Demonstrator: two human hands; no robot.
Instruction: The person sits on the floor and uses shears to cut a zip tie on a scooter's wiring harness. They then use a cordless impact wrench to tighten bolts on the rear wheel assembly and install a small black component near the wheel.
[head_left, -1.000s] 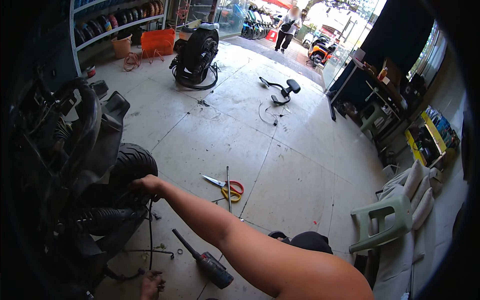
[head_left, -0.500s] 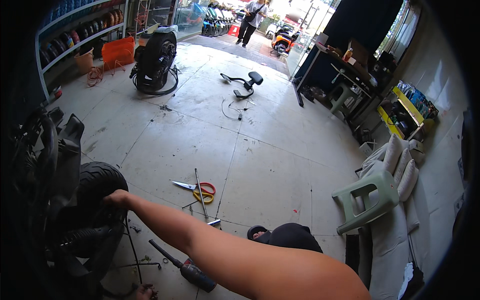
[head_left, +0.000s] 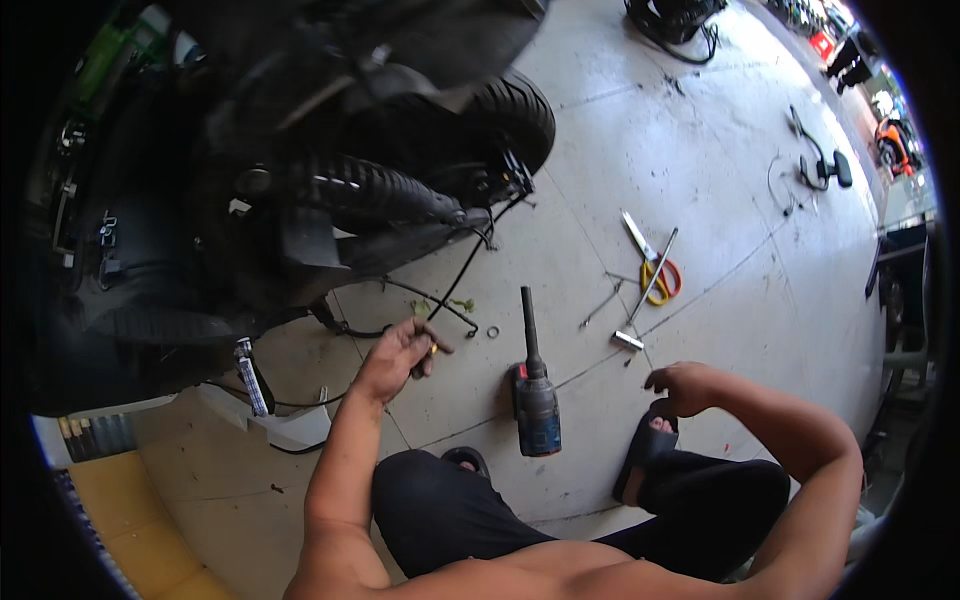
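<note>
My left hand (head_left: 402, 362) is closed, with thumb and fingers bent together beside the scooter's rear end. A small yellow bit shows at its fingers; I cannot make out what it is. A thin black cable (head_left: 462, 270) runs from the rear wheel hub down to this hand, and whether the fingers grip it is unclear. Over my right foot hangs my right hand (head_left: 686, 388), loosely bent, fingers partly apart, nothing visible in it. Between my feet a cordless impact wrench (head_left: 538, 405) with a long socket lies on the floor. The rear tyre (head_left: 520, 118) and shock absorber (head_left: 370, 190) are nearby.
Red-and-yellow-handled scissors (head_left: 655, 268) lie to the right under a long T-handle wrench (head_left: 650, 290). A small metal ring (head_left: 492, 332) is near the impact wrench. A black bracket with a pad (head_left: 828, 168) lies farther off. At lower left is a white panel (head_left: 290, 428).
My view has swung left and down toward the scooter. My right hand has left the rear tyre and drawn back over my right foot. My left hand now shows fully beside the cable.
</note>
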